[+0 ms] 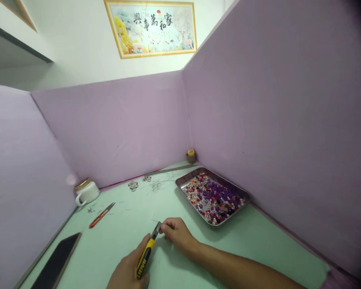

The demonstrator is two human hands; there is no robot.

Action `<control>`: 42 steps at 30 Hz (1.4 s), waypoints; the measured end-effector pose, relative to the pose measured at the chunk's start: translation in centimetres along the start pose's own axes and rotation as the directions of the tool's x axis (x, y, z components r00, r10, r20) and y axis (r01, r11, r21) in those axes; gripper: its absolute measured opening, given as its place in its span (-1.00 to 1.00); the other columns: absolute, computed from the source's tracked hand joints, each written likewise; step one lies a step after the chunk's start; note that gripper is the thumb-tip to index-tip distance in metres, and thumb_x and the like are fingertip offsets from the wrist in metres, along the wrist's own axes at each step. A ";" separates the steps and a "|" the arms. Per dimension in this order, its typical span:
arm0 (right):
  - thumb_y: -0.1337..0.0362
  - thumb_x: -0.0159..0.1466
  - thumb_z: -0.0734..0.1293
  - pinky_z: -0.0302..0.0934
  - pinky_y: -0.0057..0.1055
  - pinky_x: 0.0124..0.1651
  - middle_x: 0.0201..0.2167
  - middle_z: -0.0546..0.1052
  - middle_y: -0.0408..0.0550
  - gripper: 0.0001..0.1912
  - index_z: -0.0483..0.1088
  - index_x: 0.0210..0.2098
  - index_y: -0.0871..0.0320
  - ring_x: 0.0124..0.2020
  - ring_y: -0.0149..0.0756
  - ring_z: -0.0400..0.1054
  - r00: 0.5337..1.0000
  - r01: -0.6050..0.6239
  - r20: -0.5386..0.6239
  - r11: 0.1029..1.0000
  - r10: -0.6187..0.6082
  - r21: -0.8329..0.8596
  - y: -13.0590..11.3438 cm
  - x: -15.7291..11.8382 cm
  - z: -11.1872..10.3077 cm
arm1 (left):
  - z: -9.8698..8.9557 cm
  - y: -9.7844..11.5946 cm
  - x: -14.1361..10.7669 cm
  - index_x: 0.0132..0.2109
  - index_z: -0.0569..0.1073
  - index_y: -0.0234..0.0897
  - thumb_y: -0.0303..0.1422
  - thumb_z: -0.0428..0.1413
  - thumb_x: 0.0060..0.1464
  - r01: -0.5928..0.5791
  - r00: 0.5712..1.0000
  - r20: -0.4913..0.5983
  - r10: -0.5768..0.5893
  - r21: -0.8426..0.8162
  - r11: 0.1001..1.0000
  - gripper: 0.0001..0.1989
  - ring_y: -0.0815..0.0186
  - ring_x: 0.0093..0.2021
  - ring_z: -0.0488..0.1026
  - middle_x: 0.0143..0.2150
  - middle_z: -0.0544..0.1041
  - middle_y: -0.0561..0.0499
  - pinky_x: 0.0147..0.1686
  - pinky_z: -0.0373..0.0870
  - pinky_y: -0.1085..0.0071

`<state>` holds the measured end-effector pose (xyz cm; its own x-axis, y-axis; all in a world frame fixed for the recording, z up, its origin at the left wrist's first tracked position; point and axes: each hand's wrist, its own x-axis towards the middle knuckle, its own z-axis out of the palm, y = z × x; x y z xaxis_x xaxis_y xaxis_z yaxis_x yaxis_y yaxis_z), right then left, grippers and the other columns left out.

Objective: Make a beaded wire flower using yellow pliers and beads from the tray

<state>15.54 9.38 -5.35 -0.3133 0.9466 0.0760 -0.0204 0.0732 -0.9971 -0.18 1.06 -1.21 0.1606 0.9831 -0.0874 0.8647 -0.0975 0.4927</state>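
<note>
My left hand [132, 265] is wrapped round a yellow and black utility knife [147, 255], its metal tip pointing up and to the right. Close against that tip, my right hand [176, 233] is pinched, with a thin wire-like piece [155, 220] showing beside the fingertips. Whether the wire is between the right fingers or touching the blade is too small to tell. To the right lies a metal tray [195, 209] of red, purple, white and black beads [216, 196].
Red-handled snips [100, 216] lie at the left, near a white mug [88, 192] and a dark flat device [57, 263]. Beaded pieces [133, 186], wire scraps [156, 185], a metal ruler [177, 168] and a small yellow-topped container [191, 156] are farther back. Purple partitions [117, 128] surround the table.
</note>
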 end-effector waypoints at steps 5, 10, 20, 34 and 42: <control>0.32 0.06 0.18 -0.12 -0.54 -0.61 -0.76 0.21 -0.23 -0.80 0.38 -0.58 0.28 -0.69 -0.51 0.01 1.000 0.008 0.000 1.000 -0.008 0.007 0.1 -0.1 0.1 | 0.0 0.1 0.0 0.20 0.10 -0.32 -0.59 -0.10 -0.33 0.008 1.000 -0.001 -0.008 -0.006 1.000 -0.20 0.32 0.14 0.19 0.14 0.29 0.03 0.12 0.03 0.50; 0.30 0.04 0.19 -0.06 -0.54 -0.58 -0.78 0.18 -0.25 -0.81 0.35 -0.60 0.26 -0.69 -0.50 0.03 1.000 0.010 0.004 0.999 -0.011 0.050 0.2 -0.2 0.2 | 0.0 0.4 -0.3 0.18 0.15 -0.25 -0.57 -0.08 -0.31 0.020 0.999 -0.037 -0.020 0.007 1.000 -0.23 0.25 0.03 0.32 0.04 0.41 0.00 0.06 0.12 0.43; 0.22 0.00 0.23 -0.12 -0.53 -0.58 -0.79 0.19 -0.25 -0.77 0.38 -0.60 0.28 -0.69 -0.52 0.01 0.997 0.005 0.072 0.990 -0.016 0.141 -0.6 -0.6 -0.2 | 0.2 -0.8 0.0 -0.28 0.37 -0.29 -0.54 0.01 -0.30 -0.009 0.995 0.081 0.062 -0.534 0.846 -0.69 0.39 -0.53 0.35 -0.51 0.44 0.11 -0.51 0.31 0.52; 0.18 -0.03 0.25 -0.08 -0.51 -0.54 -0.81 0.16 -0.27 -0.76 0.36 -0.61 0.26 -0.68 -0.50 0.03 0.996 -0.016 0.084 0.991 0.004 0.134 -0.7 -0.9 -0.2 | -1.9 3.0 -1.9 -0.15 0.36 -0.28 -0.60 -0.06 -0.30 0.003 0.994 0.094 0.057 -0.545 0.838 -0.55 0.46 -0.55 0.23 -0.54 0.33 0.18 -0.55 0.19 0.57; 0.14 -0.01 0.26 0.03 -0.46 -0.47 -0.82 0.13 -0.29 -0.75 0.36 -0.57 0.25 -0.69 -0.49 0.02 0.998 -0.014 0.061 0.992 0.006 0.125 -0.8 -1.2 -0.1 | 0.4 1.2 -2.0 0.21 0.04 -0.05 -0.54 -0.05 -0.15 0.136 0.986 -0.117 -0.118 0.164 0.977 -0.28 0.18 -0.25 0.42 -0.20 0.45 -0.07 -0.31 0.23 0.40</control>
<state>16.03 8.18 -4.67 -0.3706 0.9262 0.0695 -0.1345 0.0205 -0.9907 0.77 -1.14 -0.78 0.0011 0.9991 -0.0427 0.9448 0.0130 0.3275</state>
